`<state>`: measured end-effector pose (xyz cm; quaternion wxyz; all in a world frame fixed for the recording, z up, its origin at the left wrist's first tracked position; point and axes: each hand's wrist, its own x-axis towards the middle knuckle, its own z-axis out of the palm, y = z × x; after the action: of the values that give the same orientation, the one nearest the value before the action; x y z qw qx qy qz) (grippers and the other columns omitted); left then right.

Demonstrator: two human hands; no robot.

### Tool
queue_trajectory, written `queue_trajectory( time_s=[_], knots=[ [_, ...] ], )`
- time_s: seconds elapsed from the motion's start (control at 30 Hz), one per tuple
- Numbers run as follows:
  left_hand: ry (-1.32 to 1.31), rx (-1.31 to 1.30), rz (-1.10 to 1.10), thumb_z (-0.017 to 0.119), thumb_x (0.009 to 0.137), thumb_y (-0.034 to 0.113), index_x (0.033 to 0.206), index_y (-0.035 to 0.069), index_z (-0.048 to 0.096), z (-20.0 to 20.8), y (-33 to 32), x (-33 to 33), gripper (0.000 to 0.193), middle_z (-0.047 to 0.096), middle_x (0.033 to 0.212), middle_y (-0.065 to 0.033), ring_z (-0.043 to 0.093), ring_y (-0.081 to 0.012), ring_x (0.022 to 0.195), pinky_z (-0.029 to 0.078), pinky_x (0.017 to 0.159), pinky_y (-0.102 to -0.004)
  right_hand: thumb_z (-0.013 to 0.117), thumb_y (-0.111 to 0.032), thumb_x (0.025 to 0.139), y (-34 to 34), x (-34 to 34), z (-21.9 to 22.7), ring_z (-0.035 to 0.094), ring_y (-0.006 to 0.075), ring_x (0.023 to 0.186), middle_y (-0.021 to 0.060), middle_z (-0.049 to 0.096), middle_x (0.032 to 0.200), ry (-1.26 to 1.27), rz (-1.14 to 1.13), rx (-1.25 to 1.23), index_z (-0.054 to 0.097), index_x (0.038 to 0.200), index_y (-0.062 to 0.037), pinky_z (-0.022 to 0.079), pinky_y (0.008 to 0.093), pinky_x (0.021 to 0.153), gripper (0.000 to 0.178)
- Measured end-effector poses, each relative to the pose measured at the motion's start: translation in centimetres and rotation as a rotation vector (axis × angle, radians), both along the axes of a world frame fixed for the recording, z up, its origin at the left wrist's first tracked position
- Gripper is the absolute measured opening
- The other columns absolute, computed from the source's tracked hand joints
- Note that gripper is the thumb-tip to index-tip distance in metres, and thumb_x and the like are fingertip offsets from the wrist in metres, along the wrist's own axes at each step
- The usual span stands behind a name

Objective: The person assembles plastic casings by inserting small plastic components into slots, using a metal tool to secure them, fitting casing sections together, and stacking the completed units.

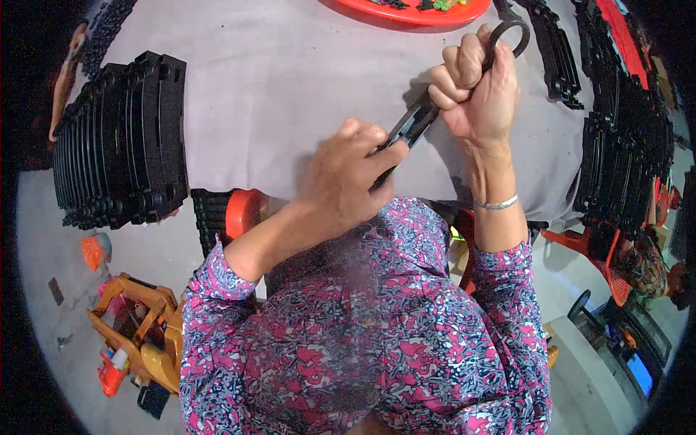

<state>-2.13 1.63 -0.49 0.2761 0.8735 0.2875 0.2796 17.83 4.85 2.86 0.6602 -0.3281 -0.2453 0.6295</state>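
A long, narrow black piece (415,125) slants across the front of the table, with a grooved, shiny stretch showing between my hands. My left hand (348,170) grips its lower end, thumb and fingers closed round it. Higher up and to the right, my right hand (478,94) is wrapped in a fist round the upper part. A black ring (512,36) sticks out above that fist. Whether ring and piece are one object cannot be told, since the fist covers the place between them.
Black slotted parts (119,141) stand in a row at the table's left. More black parts (616,159) are stacked on the right. A red tray (406,16) with small pieces lies at the far edge. Below left is a wooden chair (141,326); another person (645,261) is at the right.
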Motion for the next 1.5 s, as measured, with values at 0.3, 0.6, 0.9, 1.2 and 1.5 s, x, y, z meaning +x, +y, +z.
queue_trajectory(
  time_s=[0.3,0.6,0.9,1.2,1.5],
  knots=[
    [0.024,-0.039,-0.020,0.070,0.067,0.006,0.105,0.008,0.066,0.5,0.2,0.1,0.038,0.057,0.092,-0.0106,0.056,-0.0311,0.087,0.049,0.077,-0.0430,0.030,-0.038,0.102,0.2,0.0,-0.1,0.017,0.0073,0.043,-0.0036,0.023,0.052,-0.003,0.002,-0.018,0.031,0.061,-0.0121,0.015,0.0246,0.039,0.048],
    [-0.015,0.060,0.018,0.073,0.064,0.006,0.104,0.004,0.067,0.4,-0.1,0.3,0.041,0.058,0.094,-0.0105,0.059,-0.0291,0.087,0.050,0.077,-0.0403,0.039,-0.045,0.102,0.2,3.3,0.0,0.021,0.0066,0.048,-0.0060,0.025,0.058,0.101,0.008,0.105,0.045,0.069,-0.0114,0.017,0.0231,0.042,0.047],
    [-0.098,-0.095,0.003,0.084,0.063,0.015,0.113,0.001,0.064,1.5,-0.1,-1.6,0.055,0.059,0.107,-0.0144,0.063,-0.0322,0.096,0.052,0.080,-0.0405,0.050,-0.024,0.098,-2.6,8.0,-1.6,0.042,0.0108,0.053,-0.0026,0.045,0.064,-0.310,-0.225,-0.380,0.052,0.084,-0.0056,0.034,0.0248,0.046,0.023],
    [-0.007,-0.088,0.034,0.085,0.063,0.020,0.127,-0.002,0.052,2.1,-2.0,-2.7,0.076,0.058,0.112,-0.0201,0.057,-0.0402,0.103,0.046,0.090,-0.0452,0.067,-0.035,0.081,-3.3,8.4,-1.8,0.067,0.0403,0.085,0.0234,0.068,0.090,-1.885,-0.403,-0.397,0.066,0.104,0.0020,0.052,0.0455,0.076,0.043],
    [-0.012,-0.037,0.049,0.081,0.067,0.020,0.131,-0.004,0.046,1.0,-2.6,-2.9,0.077,0.056,0.109,-0.0211,0.056,-0.0397,0.099,0.043,0.084,-0.0469,0.072,-0.024,0.075,-8.5,-4.7,1.1,0.063,0.0384,0.083,0.0170,0.055,0.092,-1.784,-0.060,-0.002,0.053,0.104,-0.0030,0.052,0.0482,0.067,0.040]
  ],
)
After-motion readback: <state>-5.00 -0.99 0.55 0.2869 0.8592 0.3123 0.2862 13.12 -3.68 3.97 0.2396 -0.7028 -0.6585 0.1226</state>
